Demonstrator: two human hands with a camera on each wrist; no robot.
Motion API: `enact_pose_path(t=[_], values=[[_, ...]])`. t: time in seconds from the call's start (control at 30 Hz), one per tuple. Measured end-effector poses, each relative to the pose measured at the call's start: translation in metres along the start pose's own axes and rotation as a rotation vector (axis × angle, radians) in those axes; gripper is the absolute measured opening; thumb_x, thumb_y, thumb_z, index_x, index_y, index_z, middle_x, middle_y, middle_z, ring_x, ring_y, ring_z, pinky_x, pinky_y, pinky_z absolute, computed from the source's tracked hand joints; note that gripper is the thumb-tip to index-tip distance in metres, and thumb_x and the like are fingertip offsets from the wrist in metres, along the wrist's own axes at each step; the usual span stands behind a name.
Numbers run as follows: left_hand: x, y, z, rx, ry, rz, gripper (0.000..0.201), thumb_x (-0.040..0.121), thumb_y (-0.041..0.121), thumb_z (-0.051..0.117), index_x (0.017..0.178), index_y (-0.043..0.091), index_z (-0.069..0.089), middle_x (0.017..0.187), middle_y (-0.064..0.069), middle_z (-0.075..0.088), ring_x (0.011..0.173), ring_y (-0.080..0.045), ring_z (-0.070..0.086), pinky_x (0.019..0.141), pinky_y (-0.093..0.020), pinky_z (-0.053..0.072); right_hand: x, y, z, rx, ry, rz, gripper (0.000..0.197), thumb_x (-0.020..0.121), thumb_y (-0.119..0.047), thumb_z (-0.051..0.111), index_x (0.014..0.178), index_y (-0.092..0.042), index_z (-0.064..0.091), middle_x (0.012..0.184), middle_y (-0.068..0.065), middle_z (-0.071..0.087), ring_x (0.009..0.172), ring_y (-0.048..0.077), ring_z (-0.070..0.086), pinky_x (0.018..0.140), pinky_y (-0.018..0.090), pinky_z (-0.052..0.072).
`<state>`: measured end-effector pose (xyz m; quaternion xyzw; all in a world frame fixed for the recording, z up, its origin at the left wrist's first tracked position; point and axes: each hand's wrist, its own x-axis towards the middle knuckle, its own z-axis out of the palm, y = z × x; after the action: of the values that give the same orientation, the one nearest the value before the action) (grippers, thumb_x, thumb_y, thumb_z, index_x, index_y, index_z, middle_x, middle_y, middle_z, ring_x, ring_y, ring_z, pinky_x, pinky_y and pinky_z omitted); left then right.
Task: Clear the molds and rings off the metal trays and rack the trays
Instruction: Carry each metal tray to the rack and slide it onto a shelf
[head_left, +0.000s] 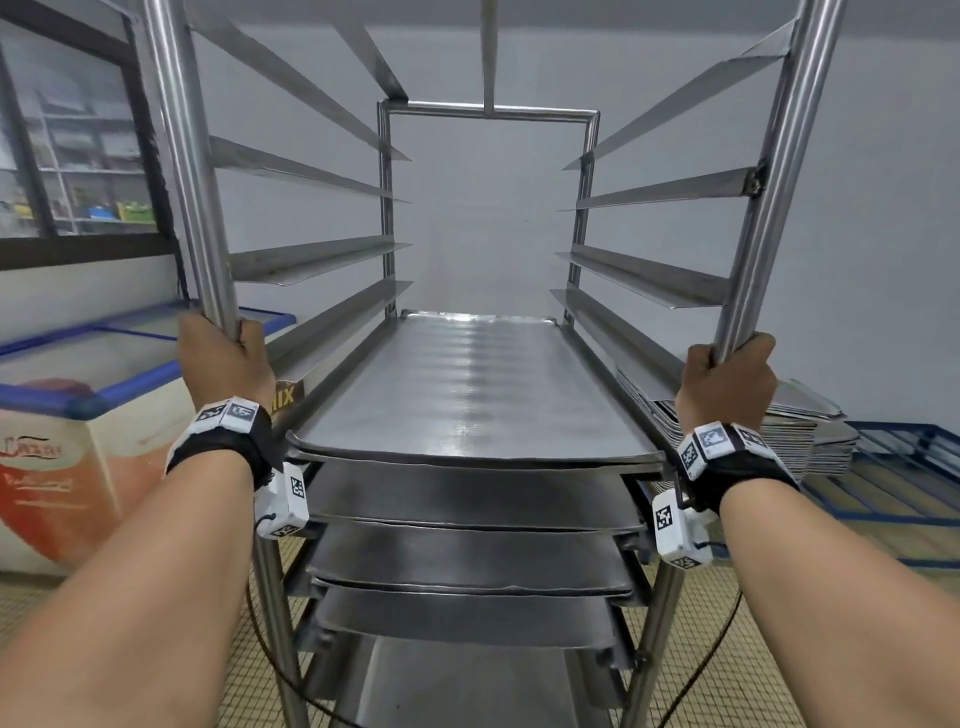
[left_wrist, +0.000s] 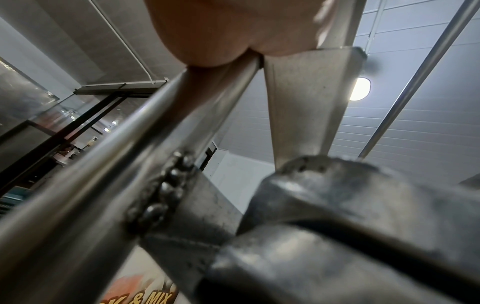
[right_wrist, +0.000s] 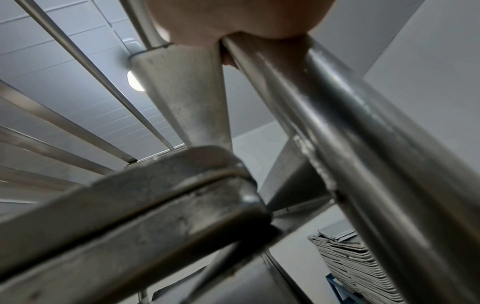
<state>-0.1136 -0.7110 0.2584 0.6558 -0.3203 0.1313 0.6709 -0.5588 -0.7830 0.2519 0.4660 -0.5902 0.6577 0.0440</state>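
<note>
A tall steel tray rack stands straight ahead of me. Several bare metal trays lie on its lower runners, the upper runners hold nothing. My left hand grips the rack's front left post, and my right hand grips the front right post. In the left wrist view the palm wraps the post above a tray corner. The right wrist view has the palm round its post beside a tray corner. No molds or rings are in view.
A glass-topped chest freezer with blue trim stands to the left. A stack of spare metal trays sits at the right on a blue frame. A window is at upper left. A cable hangs over the tiled floor.
</note>
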Motion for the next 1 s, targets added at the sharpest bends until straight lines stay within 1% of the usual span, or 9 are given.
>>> enact_pose_path(t=[0.07, 0.17, 0.3, 0.43, 0.53, 0.6, 0.77, 0.93, 1.0], values=[[0.007, -0.004, 0.016, -0.006, 0.003, -0.002, 0.018, 0.097, 0.022, 0.054, 0.1, 0.006, 0.046, 0.095, -0.014, 0.045, 0.084, -0.024, 0.041, 0.07, -0.037, 0.031, 0.005, 0.003, 0.014, -0.009, 0.007, 0.011, 0.028, 0.094, -0.019, 0.054, 0.109, 0.002, 0.044, 0.082, 0.013, 0.051, 0.068, 0.028, 0.048, 0.061, 0.035, 0.038], [0.018, -0.01, 0.037, -0.028, -0.027, -0.004, 0.017, 0.097, 0.022, 0.053, 0.099, 0.008, 0.043, 0.097, -0.02, 0.05, 0.083, -0.025, 0.042, 0.071, -0.04, 0.035, 0.012, 0.003, 0.035, -0.019, 0.014, 0.032, 0.028, 0.094, -0.02, 0.053, 0.11, 0.002, 0.044, 0.084, 0.019, 0.055, 0.069, 0.031, 0.05, 0.062, 0.035, 0.037], [0.032, -0.013, 0.066, -0.051, -0.062, -0.011, 0.019, 0.096, 0.02, 0.052, 0.101, 0.003, 0.045, 0.109, -0.029, 0.055, 0.084, -0.027, 0.043, 0.068, -0.035, 0.029, 0.023, 0.004, 0.065, -0.027, 0.013, 0.064, 0.029, 0.093, -0.019, 0.052, 0.111, 0.003, 0.044, 0.089, 0.026, 0.06, 0.072, 0.035, 0.055, 0.061, 0.035, 0.036], [0.048, -0.022, 0.097, -0.07, -0.083, -0.016, 0.02, 0.096, 0.021, 0.053, 0.101, 0.004, 0.045, 0.108, -0.027, 0.055, 0.083, -0.028, 0.045, 0.067, -0.033, 0.027, 0.034, 0.008, 0.097, -0.029, 0.02, 0.053, 0.029, 0.092, -0.017, 0.051, 0.111, 0.004, 0.044, 0.084, 0.022, 0.057, 0.069, 0.033, 0.05, 0.06, 0.035, 0.034], [0.06, -0.027, 0.12, -0.076, -0.104, -0.028, 0.022, 0.098, 0.02, 0.052, 0.107, 0.002, 0.047, 0.1, -0.017, 0.049, 0.084, -0.028, 0.045, 0.068, -0.032, 0.029, 0.041, 0.012, 0.12, -0.034, 0.034, 0.042, 0.03, 0.092, -0.018, 0.051, 0.111, 0.004, 0.044, 0.086, 0.025, 0.06, 0.067, 0.032, 0.049, 0.058, 0.035, 0.034], [0.068, -0.033, 0.133, -0.079, -0.119, -0.027, 0.018, 0.098, 0.021, 0.052, 0.106, 0.006, 0.045, 0.098, -0.013, 0.046, 0.083, -0.025, 0.044, 0.069, -0.033, 0.032, 0.046, 0.015, 0.134, -0.042, 0.043, 0.032, 0.03, 0.092, -0.019, 0.05, 0.112, 0.004, 0.044, 0.086, 0.025, 0.06, 0.066, 0.03, 0.047, 0.058, 0.035, 0.033], [0.08, -0.04, 0.178, -0.098, -0.122, -0.048, 0.03, 0.097, 0.021, 0.053, 0.113, -0.003, 0.047, 0.096, -0.011, 0.047, 0.081, -0.026, 0.047, 0.07, -0.036, 0.038, 0.067, 0.027, 0.168, -0.051, 0.064, 0.02, 0.031, 0.092, -0.019, 0.05, 0.112, 0.004, 0.044, 0.082, 0.019, 0.056, 0.066, 0.03, 0.048, 0.058, 0.036, 0.037], [0.09, -0.046, 0.225, -0.092, -0.107, -0.021, 0.032, 0.097, 0.021, 0.053, 0.115, -0.005, 0.048, 0.11, -0.023, 0.055, 0.085, -0.024, 0.043, 0.071, -0.031, 0.032, 0.093, 0.044, 0.209, -0.066, 0.046, -0.002, 0.03, 0.093, -0.019, 0.05, 0.112, 0.004, 0.043, 0.079, 0.012, 0.052, 0.065, 0.031, 0.05, 0.059, 0.04, 0.044], [0.096, -0.049, 0.245, -0.091, -0.112, -0.017, 0.033, 0.098, 0.022, 0.052, 0.115, -0.006, 0.047, 0.109, -0.023, 0.054, 0.085, -0.026, 0.046, 0.071, -0.032, 0.033, 0.104, 0.053, 0.227, -0.061, 0.046, -0.011, 0.03, 0.094, -0.019, 0.05, 0.112, 0.004, 0.043, 0.079, 0.012, 0.052, 0.065, 0.03, 0.05, 0.059, 0.038, 0.041]])
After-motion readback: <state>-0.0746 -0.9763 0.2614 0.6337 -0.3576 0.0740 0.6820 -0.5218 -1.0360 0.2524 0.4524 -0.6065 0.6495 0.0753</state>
